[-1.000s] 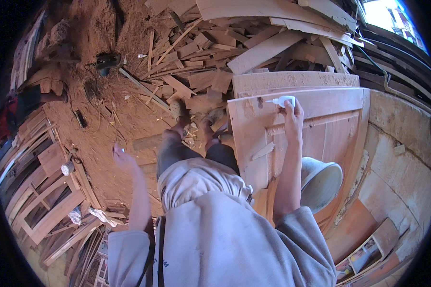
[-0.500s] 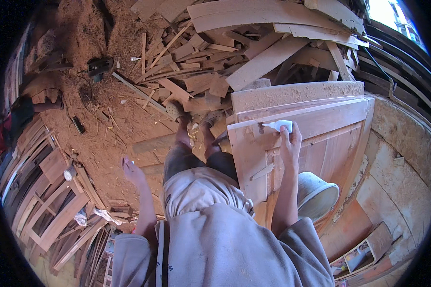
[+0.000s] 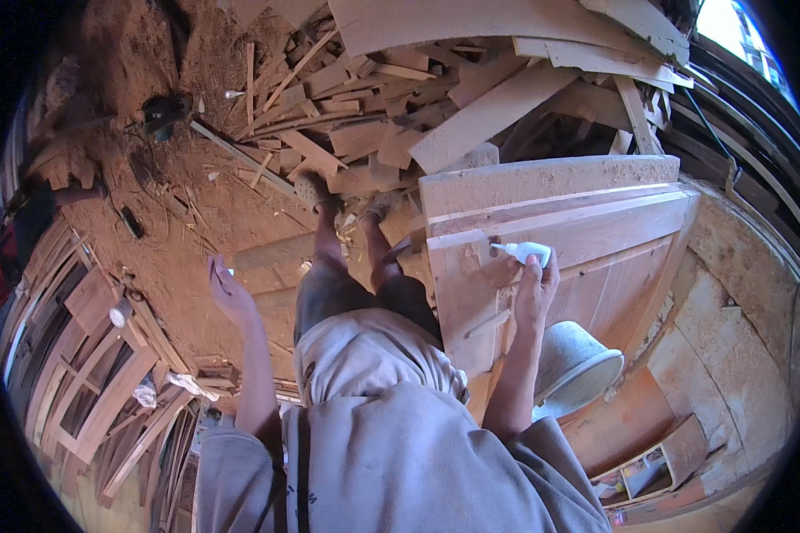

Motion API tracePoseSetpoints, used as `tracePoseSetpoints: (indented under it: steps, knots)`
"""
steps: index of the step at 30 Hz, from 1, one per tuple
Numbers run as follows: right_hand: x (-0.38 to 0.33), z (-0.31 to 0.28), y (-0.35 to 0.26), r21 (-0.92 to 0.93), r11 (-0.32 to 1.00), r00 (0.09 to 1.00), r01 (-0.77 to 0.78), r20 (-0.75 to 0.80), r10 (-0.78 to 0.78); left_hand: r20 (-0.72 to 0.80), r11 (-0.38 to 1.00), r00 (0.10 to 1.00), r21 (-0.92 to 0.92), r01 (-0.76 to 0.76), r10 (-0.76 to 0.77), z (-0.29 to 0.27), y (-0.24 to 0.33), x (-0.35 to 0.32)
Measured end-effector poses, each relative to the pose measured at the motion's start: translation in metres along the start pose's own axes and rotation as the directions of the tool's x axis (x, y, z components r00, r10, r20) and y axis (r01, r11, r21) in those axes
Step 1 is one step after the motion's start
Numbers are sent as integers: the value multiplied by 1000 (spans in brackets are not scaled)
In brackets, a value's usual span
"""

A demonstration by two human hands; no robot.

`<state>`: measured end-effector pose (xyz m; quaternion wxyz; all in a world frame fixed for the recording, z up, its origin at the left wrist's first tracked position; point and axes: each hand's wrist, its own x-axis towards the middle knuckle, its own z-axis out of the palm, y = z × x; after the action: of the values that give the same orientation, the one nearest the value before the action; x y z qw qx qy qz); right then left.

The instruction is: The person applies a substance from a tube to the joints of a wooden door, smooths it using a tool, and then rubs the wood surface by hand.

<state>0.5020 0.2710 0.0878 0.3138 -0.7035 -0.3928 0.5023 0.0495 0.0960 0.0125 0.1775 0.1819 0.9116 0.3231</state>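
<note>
A small white squeeze bottle [image 3: 531, 252] with a thin nozzle is in my right hand [image 3: 533, 291]. It lies tilted sideways, its nozzle pointing left near a dark spot on the panelled wooden door [image 3: 626, 222]. Whether the tip touches the wood, I cannot tell. My left hand [image 3: 231, 295] is raised over the ground to the left, fingers partly curled, with a small white piece [image 3: 230, 272] at the fingertips. That piece is too small to name.
A pale bucket [image 3: 578, 360] stands beside my right forearm. Offcuts [image 3: 356, 102] and long curved boards [image 3: 498, 22] are heaped beyond the door. Stacked wooden frames [image 3: 107, 400] line the left. A dark tool [image 3: 163, 115] lies on the sawdust-covered ground.
The view has shifted slightly. My right hand and the bottle sit a little lower against the door. My left hand has risen and turned somewhat, fingers pointing more upward.
</note>
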Motion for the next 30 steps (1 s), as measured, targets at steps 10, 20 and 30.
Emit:
tracePoseSetpoints:
  steps: [10, 20, 30]
  knots:
    - [5, 11, -10, -5, 1000, 999, 24, -39, -25, 46, 996, 999, 92, -17, 12, -5, -11, -17]
    - [3, 15, -16, -5, 1000, 997, 13, -76, -13, 5, 1000, 1000, 16, 14, -14, -14, -31, -15]
    - [4, 12, -15, -55, 997, 997, 50, -61, -53, 17, 996, 998, 50, 68, -68, -25, -41, -18]
